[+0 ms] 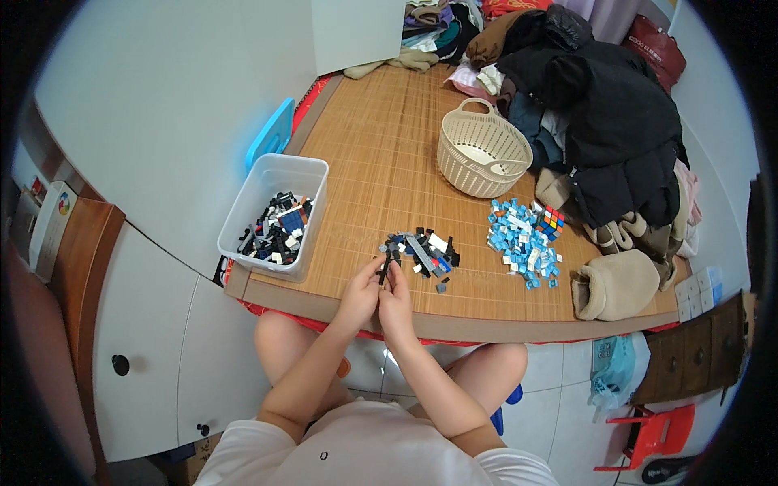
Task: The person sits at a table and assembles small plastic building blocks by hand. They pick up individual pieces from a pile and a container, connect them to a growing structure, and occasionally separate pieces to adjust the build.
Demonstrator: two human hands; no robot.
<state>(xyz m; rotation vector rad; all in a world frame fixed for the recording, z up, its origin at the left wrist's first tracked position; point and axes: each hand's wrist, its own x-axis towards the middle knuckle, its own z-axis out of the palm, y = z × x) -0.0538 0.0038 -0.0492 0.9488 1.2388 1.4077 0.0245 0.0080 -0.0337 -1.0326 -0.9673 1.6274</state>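
Close together over the near edge of the bamboo mat [365, 130], my left hand [359, 293] and my right hand [395, 301] both grip a small black piece of joined building bricks [387, 266]. Fingers of both hands close round it, and its lower part is hidden. Just beyond my fingertips lies a loose pile of black, grey, white and blue building bricks [421, 253]. To the left stands a clear plastic bin [318, 215] with many mixed bricks inside.
Right of the brick pile lie a heap of light-blue and white tiles [523, 247] and a puzzle cube [551, 223]. A cream plastic basket [462, 158] stands behind them. Dark clothes [616, 130] and a beige rolled cloth [620, 285] take up the right side. A blue lid [271, 134] leans behind the bin.
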